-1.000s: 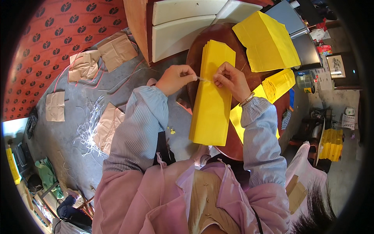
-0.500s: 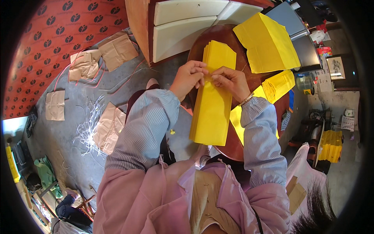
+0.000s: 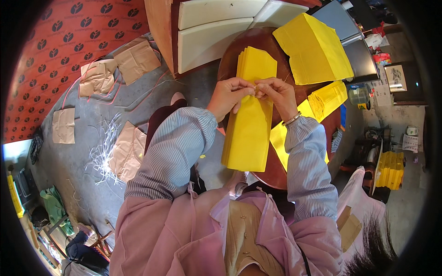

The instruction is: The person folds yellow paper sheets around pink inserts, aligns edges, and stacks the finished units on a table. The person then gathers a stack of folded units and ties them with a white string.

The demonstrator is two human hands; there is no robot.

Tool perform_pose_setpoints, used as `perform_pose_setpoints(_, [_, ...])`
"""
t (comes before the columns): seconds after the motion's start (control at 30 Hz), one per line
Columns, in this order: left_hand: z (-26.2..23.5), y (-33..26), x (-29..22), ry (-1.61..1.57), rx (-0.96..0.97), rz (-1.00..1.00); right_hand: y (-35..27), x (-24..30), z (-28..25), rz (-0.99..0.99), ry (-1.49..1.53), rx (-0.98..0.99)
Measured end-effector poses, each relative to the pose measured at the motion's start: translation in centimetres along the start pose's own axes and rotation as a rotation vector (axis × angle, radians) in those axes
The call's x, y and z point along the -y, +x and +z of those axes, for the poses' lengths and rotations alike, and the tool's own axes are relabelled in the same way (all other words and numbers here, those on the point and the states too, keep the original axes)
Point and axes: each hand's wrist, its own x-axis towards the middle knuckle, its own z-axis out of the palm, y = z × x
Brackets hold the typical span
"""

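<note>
A long stack of folded yellow paper lies lengthwise across the table edge, its near end jutting out toward me. Over its middle, my left hand and my right hand meet fingertip to fingertip. Both are closed in a pinch, and whatever thin thing they hold is too small to make out. The stack narrows slightly under the fingers. To the right rest a large yellow folded sheet and another folded yellow paper bundle, with more yellow paper partly behind my right forearm.
The dark red round table stands against a cabinet with white drawers. On the floor at left lie brown paper sheets and a tangle of white strings. A yellow paper stack sits at far right.
My two hands have come together over the middle of the stack, the left moving right until the fingertips touch. The view has shifted slightly.
</note>
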Motion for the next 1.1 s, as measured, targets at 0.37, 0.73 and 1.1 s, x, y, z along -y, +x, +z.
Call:
perform_pose_setpoints(0.37, [-1.2,0.9,0.8,-0.195,0.161,-0.011,-0.6,-2.2,-1.3,0.022,-0.063,-0.067])
perform_pose_setpoints(0.73, [0.4,0.7,-0.5,0.185,0.064,-0.017,-0.8,2.7,0.9,-0.115,-0.271,0.031])
perform_pose_setpoints(1.1, [-0.5,1.5,-0.8,0.257,0.103,-0.027,1.4,3.1,1.8,-0.188,-0.387,-0.046])
